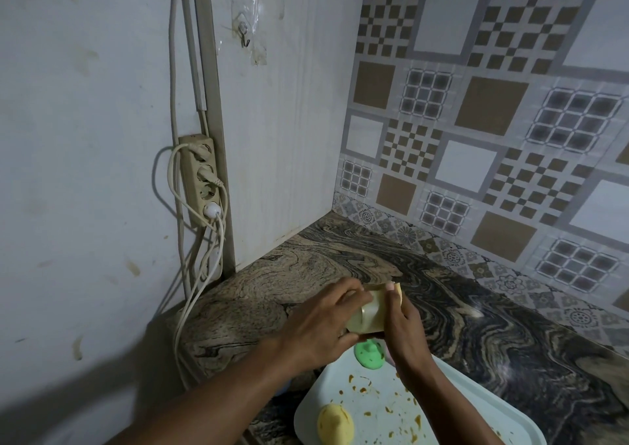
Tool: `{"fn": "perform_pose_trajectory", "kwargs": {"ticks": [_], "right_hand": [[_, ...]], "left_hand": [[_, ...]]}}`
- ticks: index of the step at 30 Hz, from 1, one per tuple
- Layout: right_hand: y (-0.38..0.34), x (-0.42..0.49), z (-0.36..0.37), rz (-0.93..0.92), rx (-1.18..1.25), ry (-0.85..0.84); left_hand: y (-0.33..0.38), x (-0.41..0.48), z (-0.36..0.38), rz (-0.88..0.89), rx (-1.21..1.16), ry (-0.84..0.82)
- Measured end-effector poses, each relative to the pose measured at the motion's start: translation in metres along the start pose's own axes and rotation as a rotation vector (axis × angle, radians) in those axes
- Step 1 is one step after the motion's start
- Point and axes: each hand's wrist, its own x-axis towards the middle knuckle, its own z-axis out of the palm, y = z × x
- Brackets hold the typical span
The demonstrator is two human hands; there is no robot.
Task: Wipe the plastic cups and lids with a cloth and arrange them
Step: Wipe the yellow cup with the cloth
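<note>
A pale yellow translucent plastic cup [369, 318] lies on its side above the marbled counter, gripped by my left hand [320, 329] from the left. My right hand [405, 325] presses a yellow cloth [497, 291] against the cup's open end; only the cloth's edge shows past my fingers. Below the hands, a green lid [369, 352] sits at the far end of a pale tray [476, 393]. A yellow lid [335, 424] rests on the tray's near left part. Something pink peeks out beside the green lid, mostly hidden by my right wrist.
The tray carries several brown stains. The marbled counter [510, 335] runs right along a patterned tile wall [476, 138]. A white panel closes the counter's far left. A power strip [202, 179] with plugged cables hangs on the left wall by the counter's edge.
</note>
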Motion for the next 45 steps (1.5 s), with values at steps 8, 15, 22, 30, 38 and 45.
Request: {"fn": "perform_pose_trajectory", "kwargs": {"ticks": [8,15,22,30,38,45], "right_hand": [[0.005,0.0,-0.002,0.026,-0.012,0.002],[-0.007,0.002,-0.008,0.231,0.088,-0.08],[-0.025,0.009,-0.032,0.47,0.571,0.151],[-0.024,-0.007,-0.001,0.209,0.248,-0.003],[-0.017,-0.004,-0.012,0.591,0.591,0.035],[-0.011,-0.008,-0.027,0.644,0.766,-0.039]], "left_hand": [[0.002,0.001,-0.002,-0.078,-0.008,-0.017],[-0.006,-0.007,0.004,-0.115,-0.179,0.08],[-0.013,0.003,-0.021,-0.746,-1.211,0.101],[-0.023,0.006,-0.024,-0.941,-1.632,0.117],[-0.036,0.002,-0.023,-1.001,-1.395,0.098],[-0.045,0.001,-0.017,-1.051,-1.663,0.096]]}}
